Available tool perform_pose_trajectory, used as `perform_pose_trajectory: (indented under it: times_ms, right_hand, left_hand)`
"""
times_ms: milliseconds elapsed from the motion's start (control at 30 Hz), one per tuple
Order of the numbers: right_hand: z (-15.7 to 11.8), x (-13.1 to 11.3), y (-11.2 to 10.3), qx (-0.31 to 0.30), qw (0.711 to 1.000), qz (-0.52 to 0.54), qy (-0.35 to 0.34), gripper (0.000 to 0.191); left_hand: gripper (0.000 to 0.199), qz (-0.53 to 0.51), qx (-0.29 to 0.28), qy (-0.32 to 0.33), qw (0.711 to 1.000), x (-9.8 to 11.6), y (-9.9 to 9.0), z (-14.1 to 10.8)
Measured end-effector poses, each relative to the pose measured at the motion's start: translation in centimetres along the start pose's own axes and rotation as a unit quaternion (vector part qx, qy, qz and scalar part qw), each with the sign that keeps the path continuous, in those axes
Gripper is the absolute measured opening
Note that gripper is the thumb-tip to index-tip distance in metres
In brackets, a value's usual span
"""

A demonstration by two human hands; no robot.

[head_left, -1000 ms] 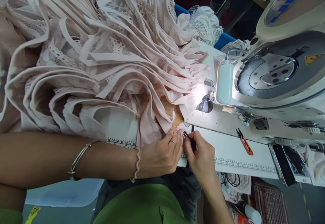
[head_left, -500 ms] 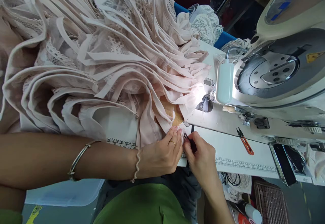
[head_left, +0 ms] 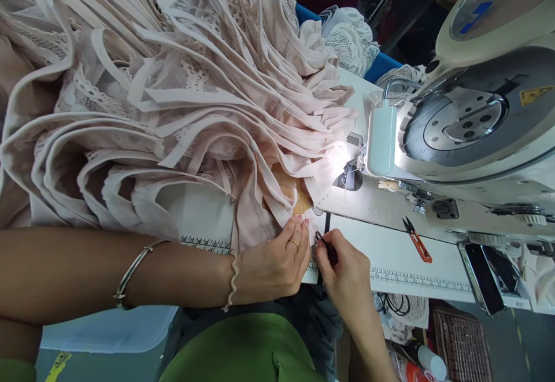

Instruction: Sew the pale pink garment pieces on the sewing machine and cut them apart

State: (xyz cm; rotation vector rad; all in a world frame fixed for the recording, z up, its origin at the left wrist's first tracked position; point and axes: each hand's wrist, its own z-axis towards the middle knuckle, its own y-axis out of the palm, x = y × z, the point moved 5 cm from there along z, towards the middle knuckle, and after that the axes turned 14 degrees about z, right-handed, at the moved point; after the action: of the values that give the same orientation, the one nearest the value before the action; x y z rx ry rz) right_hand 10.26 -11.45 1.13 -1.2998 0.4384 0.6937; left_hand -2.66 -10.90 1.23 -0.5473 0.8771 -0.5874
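My left hand, with a ring on one finger, holds the end of a pale pink fabric piece down at the table's front edge, its fingers pressed together. Close by on the right, my right hand is closed around a small dark pointed tool. The tool's tip meets the fabric beside my left fingertips; my fingers hide most of it, so its exact kind is unclear. A big heap of pink lace-trimmed garments spreads to the left and runs up to the sewing machine's lit needle area.
The sewing machine fills the right side. Orange-handled thread snips lie on the white table, which has a printed ruler along its front. A phone is propped at the right edge. White lace pieces sit behind.
My right hand has shifted slightly to the right with the dark tool, and its tip is a little farther from my left fingers. My left hand stays on the fabric.
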Motion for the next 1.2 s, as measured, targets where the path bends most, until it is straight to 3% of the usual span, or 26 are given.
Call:
perform_pose_trajectory:
  times_ms: [167,300,433,500,600,767,900,1033,1200]
  right_hand:
    - [0.1,0.2,-0.1,0.031,0.999,0.015,0.004,0.019]
    - [0.2,0.1,0.2,0.013,1.000,0.017,0.005,0.018]
    - [-0.8,0.9,-0.7,0.015,0.996,0.058,0.061,0.020]
    - [-1.5,2.2,-2.1,0.073,0.988,0.080,0.106,0.019]
    - [-2.4,4.8,-5.4,0.222,0.962,0.093,0.129,0.016]
    - [-2.1,7.1,-12.7,0.452,0.891,0.034,-0.030,0.015]
    - [-0.7,8.7,-16.6,0.527,0.846,0.053,-0.057,0.021]
    - [0.4,9.5,-17.8,0.591,0.800,0.083,-0.062,0.027]
    - [1.4,9.2,-18.1,0.592,0.801,0.058,-0.066,0.029]
  left_hand:
    - [0.031,0.006,0.000,0.004,1.000,0.0,0.0,0.1]
    - [0.030,0.007,-0.001,0.001,1.000,-0.1,-0.1,0.1]
    - [0.029,0.008,-0.001,0.004,1.000,-0.1,0.0,0.0]
    - [0.029,0.007,-0.004,0.012,1.000,0.0,0.2,-0.2]
    - [0.027,-0.006,0.005,0.013,1.000,-0.1,0.3,-0.4]
    - [0.025,-0.047,0.025,-0.008,0.999,-0.9,0.9,0.2]
    - [0.032,-0.061,0.028,-0.027,0.997,-1.5,1.7,1.3]
    - [0.028,-0.046,0.033,-0.011,0.998,-1.7,1.8,2.1]
    - [0.028,-0.049,0.021,-0.002,0.999,-1.8,1.7,2.3]
